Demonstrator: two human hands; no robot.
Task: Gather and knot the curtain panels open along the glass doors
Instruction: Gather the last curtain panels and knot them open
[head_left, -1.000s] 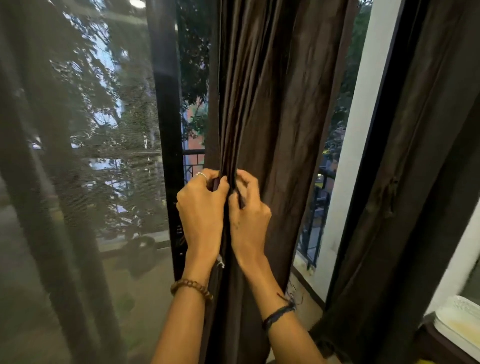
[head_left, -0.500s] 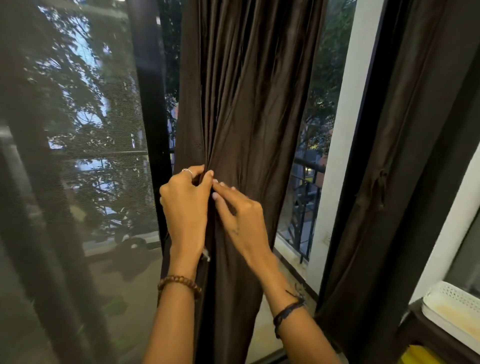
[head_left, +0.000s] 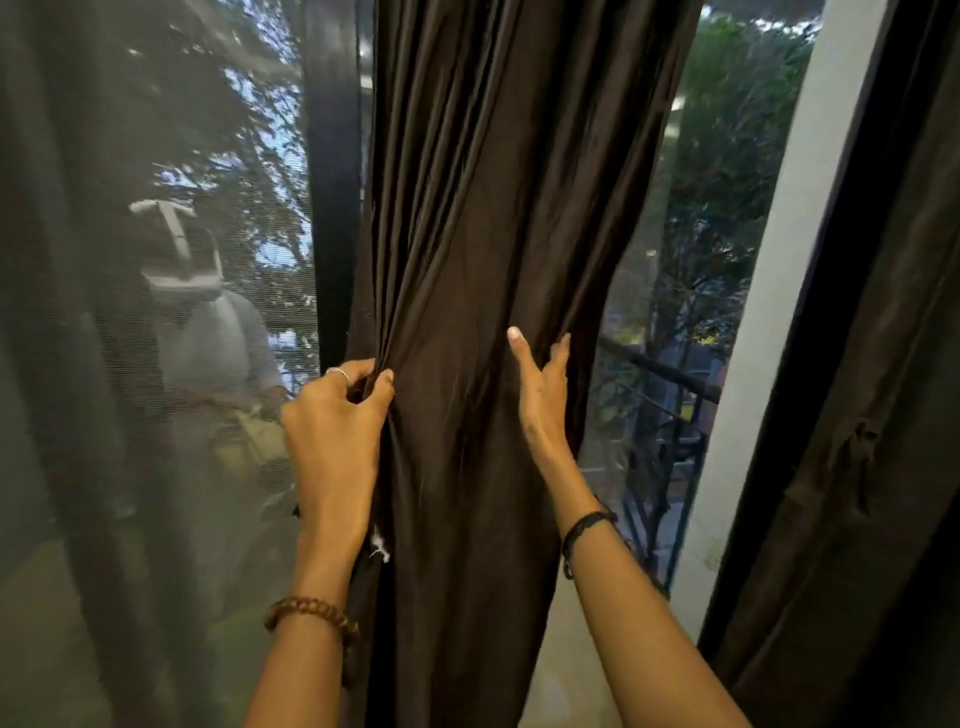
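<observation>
Dim, backlit, soft wide-angle blur

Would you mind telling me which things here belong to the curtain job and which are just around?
Job: brown curtain panel, left hand pinching its folds, right hand at its edge.
Around: mesh screen, dark door frame, second curtain.
</observation>
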